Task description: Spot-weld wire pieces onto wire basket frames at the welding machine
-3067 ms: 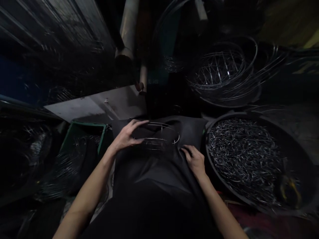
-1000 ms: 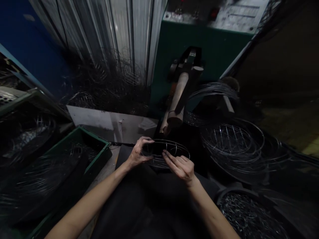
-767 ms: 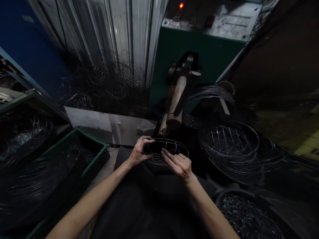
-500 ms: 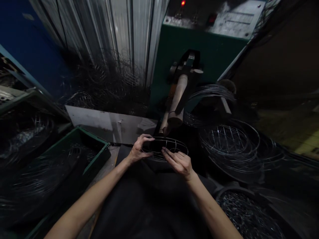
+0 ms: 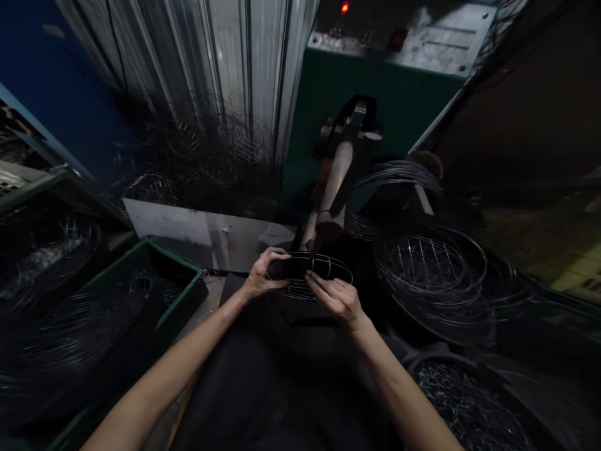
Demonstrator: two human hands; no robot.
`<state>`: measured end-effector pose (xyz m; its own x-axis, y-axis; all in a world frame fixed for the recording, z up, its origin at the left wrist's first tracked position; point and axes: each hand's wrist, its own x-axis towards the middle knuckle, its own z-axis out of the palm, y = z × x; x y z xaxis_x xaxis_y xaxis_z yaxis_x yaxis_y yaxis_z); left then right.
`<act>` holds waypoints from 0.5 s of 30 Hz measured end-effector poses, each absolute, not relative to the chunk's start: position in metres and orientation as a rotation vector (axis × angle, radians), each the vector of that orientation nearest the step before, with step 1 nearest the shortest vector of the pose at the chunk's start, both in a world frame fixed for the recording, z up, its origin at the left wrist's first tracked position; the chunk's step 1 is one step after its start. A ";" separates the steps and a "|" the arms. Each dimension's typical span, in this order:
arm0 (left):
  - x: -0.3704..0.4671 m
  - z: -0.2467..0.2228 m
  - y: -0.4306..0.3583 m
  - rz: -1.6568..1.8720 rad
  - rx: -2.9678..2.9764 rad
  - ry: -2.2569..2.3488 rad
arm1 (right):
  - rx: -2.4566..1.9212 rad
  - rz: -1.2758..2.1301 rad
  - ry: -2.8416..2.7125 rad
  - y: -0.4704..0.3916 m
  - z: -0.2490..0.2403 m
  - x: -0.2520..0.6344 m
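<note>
Left fingers [image 5: 280,254] pinch frame [image 5: 329,265] | right fingers [image 5: 315,283] at its near side, grip unclear | rod [image 5: 330,220] just beyond both

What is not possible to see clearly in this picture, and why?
- Head view: part of the wire frame, behind the right hand.
- Head view: whether the right fingertips pinch anything; too dark and small.
- Head view: the near side of the round bin, cut off by the bottom edge.
</note>
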<state>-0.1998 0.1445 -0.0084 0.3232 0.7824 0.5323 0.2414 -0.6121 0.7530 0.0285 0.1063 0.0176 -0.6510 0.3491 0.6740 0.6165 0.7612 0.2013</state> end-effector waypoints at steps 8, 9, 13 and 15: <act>-0.202 -0.017 0.158 1.276 2.073 0.898 | -0.749 -0.560 -2.364 0.117 0.003 0.033; -0.203 -0.019 0.159 1.270 2.078 0.900 | -0.768 -0.533 -2.361 0.117 0.000 0.035; -0.215 -0.026 0.164 1.231 2.113 0.920 | -0.962 -0.376 -2.383 0.113 -0.010 0.026; -0.226 -0.029 0.167 1.218 2.129 0.947 | -1.122 -0.309 -2.397 0.106 -0.008 -0.001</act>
<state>-0.2264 0.1670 -0.0293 0.3557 0.7731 0.5252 0.3184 -0.6286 0.7096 -0.0008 0.1061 -0.0079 -0.5537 0.6621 0.5051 0.7686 0.6398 0.0039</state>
